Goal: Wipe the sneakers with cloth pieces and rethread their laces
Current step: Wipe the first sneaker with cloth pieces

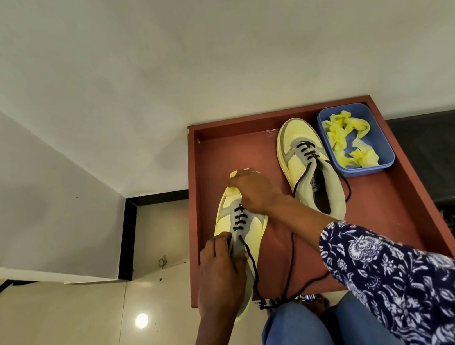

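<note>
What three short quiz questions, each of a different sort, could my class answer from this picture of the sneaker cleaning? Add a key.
1. True or false: the right hand presses a yellow cloth piece on the toe of the near sneaker.
2. Where are the spare cloth pieces? A) on the floor B) in the blue tub C) inside the far sneaker
3. Fill in: the left hand holds the near sneaker by its ____.

Key: 1 true; 2 B; 3 side, near the collar.
</note>
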Demonstrator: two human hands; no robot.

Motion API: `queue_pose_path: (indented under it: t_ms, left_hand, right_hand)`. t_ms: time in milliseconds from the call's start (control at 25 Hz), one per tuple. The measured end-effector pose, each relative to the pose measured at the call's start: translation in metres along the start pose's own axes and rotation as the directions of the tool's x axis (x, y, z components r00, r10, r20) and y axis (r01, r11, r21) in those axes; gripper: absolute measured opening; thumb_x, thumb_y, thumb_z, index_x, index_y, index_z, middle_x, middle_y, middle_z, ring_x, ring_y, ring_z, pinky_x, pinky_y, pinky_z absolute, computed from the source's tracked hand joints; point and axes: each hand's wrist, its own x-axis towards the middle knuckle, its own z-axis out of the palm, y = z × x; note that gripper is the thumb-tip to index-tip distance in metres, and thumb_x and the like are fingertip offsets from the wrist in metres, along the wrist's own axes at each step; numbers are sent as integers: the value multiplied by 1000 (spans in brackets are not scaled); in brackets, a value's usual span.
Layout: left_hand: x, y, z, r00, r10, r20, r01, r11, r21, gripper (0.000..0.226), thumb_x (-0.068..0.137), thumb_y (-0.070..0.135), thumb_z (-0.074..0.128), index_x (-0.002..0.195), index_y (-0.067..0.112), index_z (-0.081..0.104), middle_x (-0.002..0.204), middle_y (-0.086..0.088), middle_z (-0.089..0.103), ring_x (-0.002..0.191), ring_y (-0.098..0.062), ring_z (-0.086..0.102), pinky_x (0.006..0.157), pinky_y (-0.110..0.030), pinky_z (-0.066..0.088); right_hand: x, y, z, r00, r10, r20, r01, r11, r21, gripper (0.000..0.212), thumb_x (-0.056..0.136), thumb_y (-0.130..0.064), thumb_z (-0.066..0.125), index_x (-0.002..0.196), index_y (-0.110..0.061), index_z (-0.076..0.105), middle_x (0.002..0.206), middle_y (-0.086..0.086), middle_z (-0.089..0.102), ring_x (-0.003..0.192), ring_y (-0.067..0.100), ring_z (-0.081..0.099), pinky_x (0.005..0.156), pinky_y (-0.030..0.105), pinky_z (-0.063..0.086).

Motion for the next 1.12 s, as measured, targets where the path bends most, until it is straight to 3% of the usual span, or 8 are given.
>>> queue_pose_path:
  t_ms: [240,360,520,720,1120]
  left_hand:
    - [0,0,0,1000,4,-1,-4,1000,5,40,90,28,55,127,16,47,126,1,51,108,-11,47,80,-15,32]
    - [0,-1,-1,1000,6,-7,-6,1000,-6,41,89,28,56,127,16,47,125,1,51,108,-11,47,79,-15,32]
    - [-1,-1,-1,1000,8,-7,-8,1000,0,42,89,30,56,128,17,46,127,2,50,111,-11,46,81,-15,31]
    - [0,-2,0,1000,-8,-4,8,1000,2,42,90,32,54,129,19,45,129,4,48,113,-11,45,82,-15,31]
    - [0,-2,1,1000,-6,-8,6,1000,-13,41,90,32,54,128,19,45,127,3,49,112,-10,44,83,-16,31]
  right_hand:
    - [1,-12,9,972,-211,102,223,966,-128,43,85,2,47,127,-7,55,124,12,51,119,28,45,105,32,28]
    - [4,1,3,959,-252,127,269,954,-136,39,89,-1,46,126,-6,56,125,12,50,123,29,43,100,34,38]
    - [1,23,-1,997,-71,44,76,989,-124,42,92,-7,42,134,-11,47,141,8,36,131,31,34,105,39,37]
    - [-11,21,14,989,135,-55,-132,989,58,56,83,2,49,137,-12,41,142,10,31,126,34,36,102,36,40]
    - [-37,11,44,952,263,-159,-220,945,243,56,83,-4,48,138,-7,39,128,15,41,116,34,43,100,33,40]
